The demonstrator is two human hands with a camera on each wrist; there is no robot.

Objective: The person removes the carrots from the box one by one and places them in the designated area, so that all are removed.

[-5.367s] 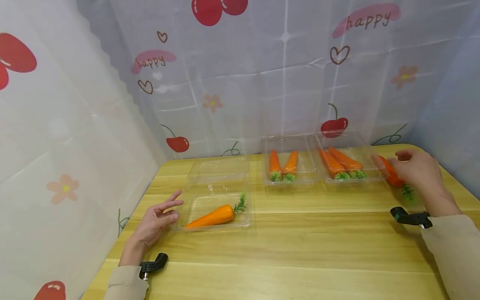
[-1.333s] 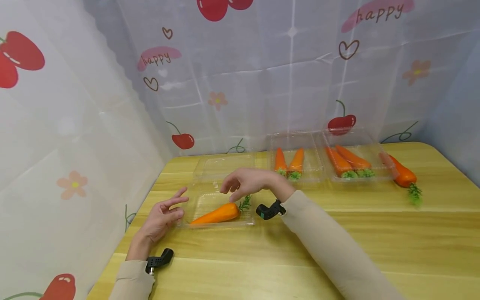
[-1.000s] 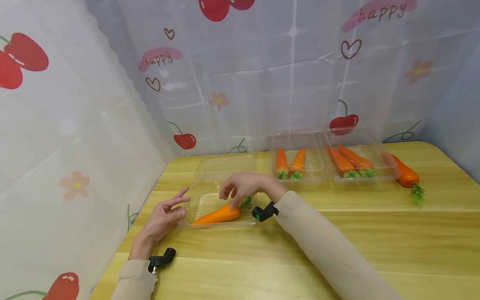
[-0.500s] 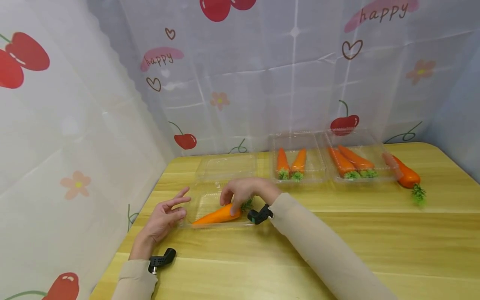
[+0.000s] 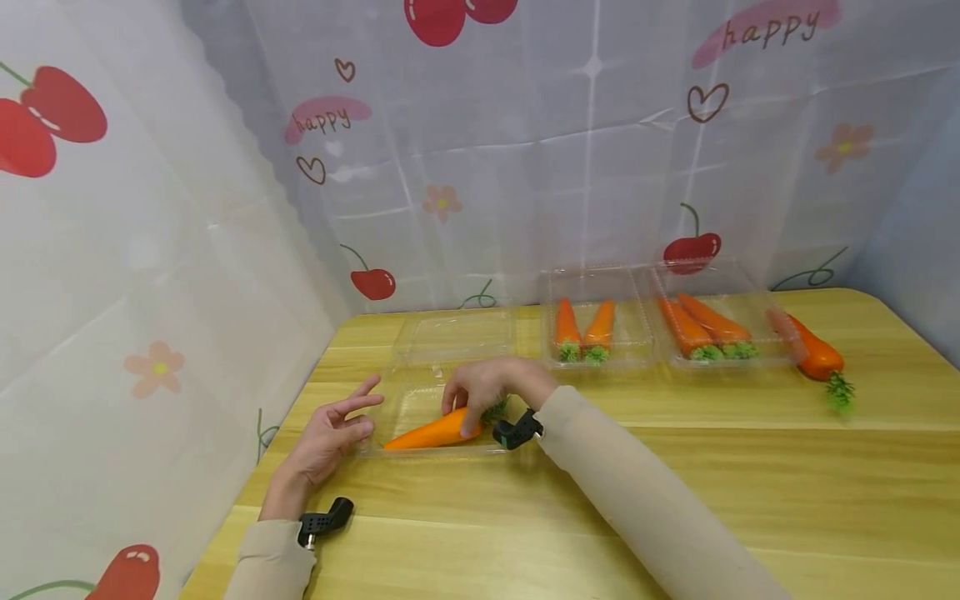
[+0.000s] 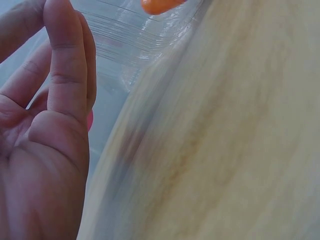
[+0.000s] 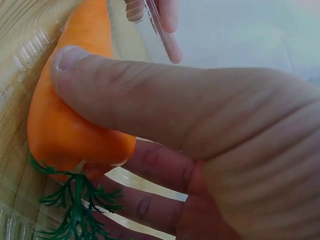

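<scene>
My right hand [image 5: 495,383] holds an orange carrot [image 5: 423,435] near its thick leafy end. Its thumb [image 7: 100,85] presses on one side, and the other fingers [image 7: 155,165] reach around the far side. The carrot, with dark green feathery leaves [image 7: 77,205], lies in a clear plastic box [image 5: 408,407] whose lid [image 5: 453,333] is folded back. At that box's left side, my left hand [image 5: 322,437] pinches the edge between thumb and finger, with other fingers extended. In the left wrist view, just the carrot's tip [image 6: 160,4] shows.
Farther back stand two more clear boxes, one [image 5: 633,354] with two carrots [image 5: 568,323] and another [image 5: 765,354] with two carrots [image 5: 684,329]. Against the latter's right side, a loose carrot [image 5: 817,354] lies on the wooden table [image 5: 675,467]. A printed curtain [image 5: 510,183] hangs behind.
My right hand has let go of the loose carrot at the right, moved left and lowered onto the carrot in the left box, taking hold of it. My left hand stays at the box edge.
</scene>
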